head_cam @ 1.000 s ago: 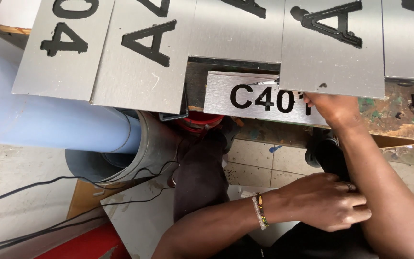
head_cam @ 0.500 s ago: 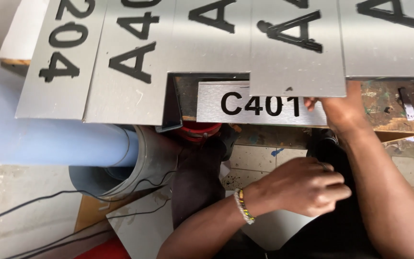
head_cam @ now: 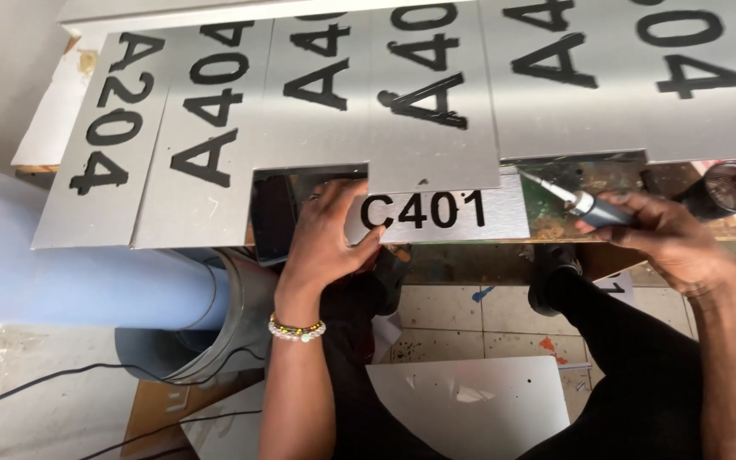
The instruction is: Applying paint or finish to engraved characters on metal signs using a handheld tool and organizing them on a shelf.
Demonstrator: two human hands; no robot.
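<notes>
Grip first: left hand (head_cam: 325,243) lies flat, fingers spread and open, palm pressing down the left end of a small brushed-metal sign plate (head_cam: 449,217) with black characters, so it pins the plate and doesn't clasp it. Right hand (head_cam: 670,243) is closed round a pen-like rotary tool (head_cam: 585,203), its thin tip pointing up-left and sitting just off the plate's top right corner, not clearly touching it. That plate lies at the front edge of the bench (head_cam: 594,183), partly tucked under a row of bigger silver plates (head_cam: 436,94) with big black letters and numbers, all laid side by side. How far along, just my guess: the lettering on the small plate looks finished, and whatever the tool is meant to do at that corner doesn't look started. Pose-wise the left forearm comes straight up from below, beaded bracelet (head_cam: 296,328) at the wrist, and the right arm comes in from the lower right, wrist bent inward. Below the bench are a light blue pipe (head_cam: 70,281) and a loose metal sheet (head_cam: 470,400) on the tiled floor
</notes>
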